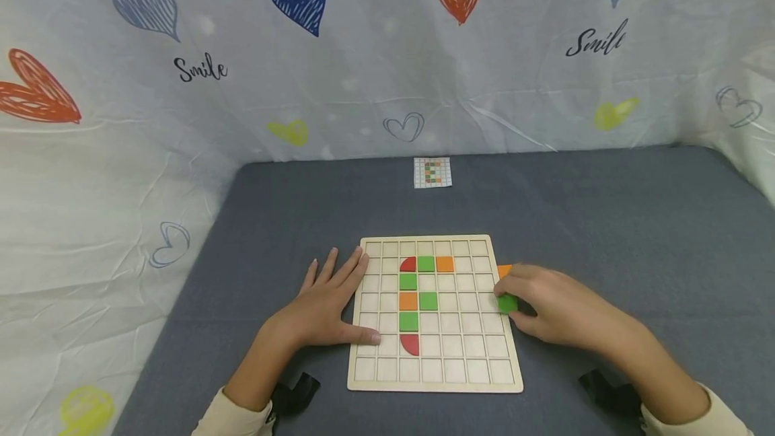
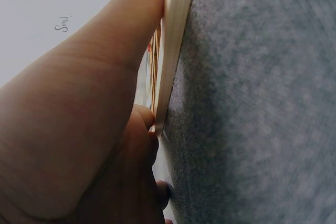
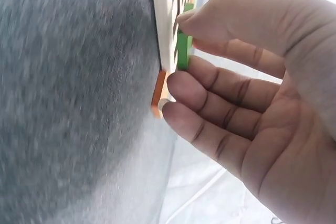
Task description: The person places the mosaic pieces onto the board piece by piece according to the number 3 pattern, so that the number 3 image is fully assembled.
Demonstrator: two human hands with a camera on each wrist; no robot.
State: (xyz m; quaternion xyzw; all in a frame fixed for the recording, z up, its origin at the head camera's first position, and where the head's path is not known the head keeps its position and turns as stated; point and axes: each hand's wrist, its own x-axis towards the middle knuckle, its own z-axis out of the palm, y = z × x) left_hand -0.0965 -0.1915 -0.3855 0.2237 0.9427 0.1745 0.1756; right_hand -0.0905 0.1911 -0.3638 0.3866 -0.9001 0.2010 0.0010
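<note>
A light wooden grid board (image 1: 451, 348) lies on the grey cloth. Its cells hold several green and orange squares, among them a green square (image 1: 426, 264), plus two red quarter-round tiles, one a red tile (image 1: 410, 344). My left hand (image 1: 323, 308) rests on the board's left edge, fingers spread and thumb over the rim. At the right edge, my right hand (image 1: 547, 305) pinches a green tile (image 3: 183, 51) between thumb and fingers, just above the rim. Beside the board, by the right fingers, lies an orange tile (image 3: 159, 93), partly covered in the head view.
A small printed pattern card (image 1: 432, 173) lies at the back of the grey-covered table (image 1: 303, 207). Behind and to the left hangs a white cloth (image 1: 363, 52) with hearts and lettering. Dark straps (image 1: 297, 392) show near both wrists.
</note>
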